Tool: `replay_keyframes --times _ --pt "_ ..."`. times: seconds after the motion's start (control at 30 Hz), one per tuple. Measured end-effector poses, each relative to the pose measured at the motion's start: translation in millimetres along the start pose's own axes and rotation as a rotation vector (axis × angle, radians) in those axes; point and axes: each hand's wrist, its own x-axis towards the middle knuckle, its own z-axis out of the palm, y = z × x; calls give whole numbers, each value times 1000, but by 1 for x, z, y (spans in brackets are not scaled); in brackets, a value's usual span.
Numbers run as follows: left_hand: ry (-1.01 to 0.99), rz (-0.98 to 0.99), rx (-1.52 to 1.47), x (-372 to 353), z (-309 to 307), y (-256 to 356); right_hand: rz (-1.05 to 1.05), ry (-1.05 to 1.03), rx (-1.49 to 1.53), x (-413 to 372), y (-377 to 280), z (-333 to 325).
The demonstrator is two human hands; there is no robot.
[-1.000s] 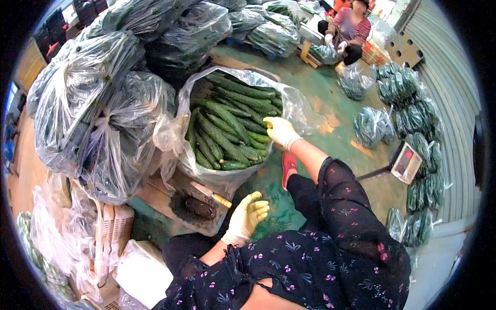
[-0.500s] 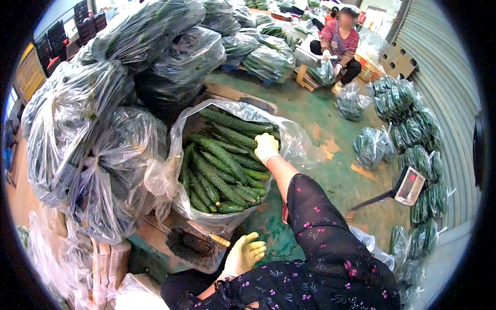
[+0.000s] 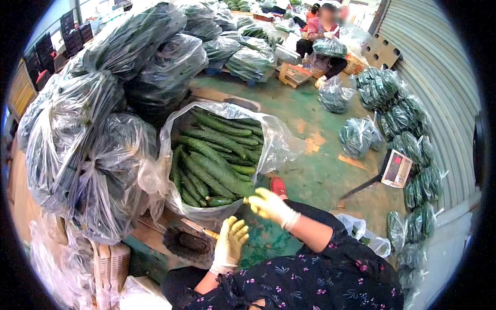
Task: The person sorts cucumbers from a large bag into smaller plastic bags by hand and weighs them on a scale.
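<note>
A large clear plastic bag (image 3: 166, 135), its mouth folded open, holds many long green cucumbers (image 3: 206, 135). My right hand (image 3: 273, 207), in a pale yellow-and-white glove, is at the bag's near right edge. Its fingers are closed at the end of a motion-smeared cucumber (image 3: 221, 173) that slants across the top of the others. My left hand (image 3: 230, 244), gloved the same way, is held up just in front of the bag. Its fingers are curved and apart, with nothing in them. Beside it is the orange handle (image 3: 211, 233) of a tool, partly hidden.
Big stuffed plastic bags (image 3: 72, 139) are piled on the left. Smaller packed bags (image 3: 405, 121) line the shutter wall on the right, near a scale display (image 3: 397, 169) on a post. At the back, another person (image 3: 325, 36) sits holding a filled bag. A dark, dirty tray (image 3: 188, 245) is on the floor.
My right hand has come back from the bag's far right side to its near edge, drawing a cucumber. My left hand has risen slightly. The seated person has lifted a bag.
</note>
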Motion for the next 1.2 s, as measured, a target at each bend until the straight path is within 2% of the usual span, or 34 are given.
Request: replay_keyframes --times 0.07,0.13,0.2,0.23,0.27,0.33,0.4,0.47,0.6,0.7,0.73,0.8,0.83,0.87,1.0,1.07,1.13,1.17,1.2 --pt "-38 103 -16 0 6 7 81 -88 90 -37 24 13" --pt "-77 164 -133 -10 18 14 195 -376 -40 -59 23 23" --pt "-51 110 -213 -9 11 9 215 -457 -218 -63 43 28" --pt "-85 98 -231 -5 3 4 177 -530 -393 -60 39 24" --pt "-78 96 -232 -3 -3 2 16 -577 -643 -57 32 20" --pt "-40 87 -196 -5 0 -1 -242 -573 -755 -44 31 5" --pt "-53 158 -199 -8 0 1 66 -492 -410 -29 9 -7" --pt "-3 195 -207 -7 0 1 37 -231 -356 -6 -9 -17" --pt "22 181 -295 5 -10 -11 -156 38 -326 65 -22 -46" --pt "43 83 -329 -4 -3 -9 -407 297 -539 137 -16 -61" --pt "48 83 -339 -4 -2 -8 -414 334 -568 152 -19 -56" --pt "70 148 -287 -5 1 -6 -438 453 -823 174 -29 -44" --pt "82 114 -289 -4 0 -5 -434 447 -820 190 -23 -45" --pt "90 114 -289 -4 0 -4 -410 477 -938 205 -16 -45" --pt "130 64 -328 -10 4 4 -286 461 -1188 210 -25 -30" --pt "126 95 -313 -8 1 2 -169 392 -1090 214 -35 -34" --pt "105 49 -322 -7 -3 0 -278 401 -568 225 -25 -39" --pt "99 54 -328 -7 -3 1 -55 177 -121 230 -31 -48" --pt "94 59 -332 -9 -3 1 -70 238 21 203 -47 -24"
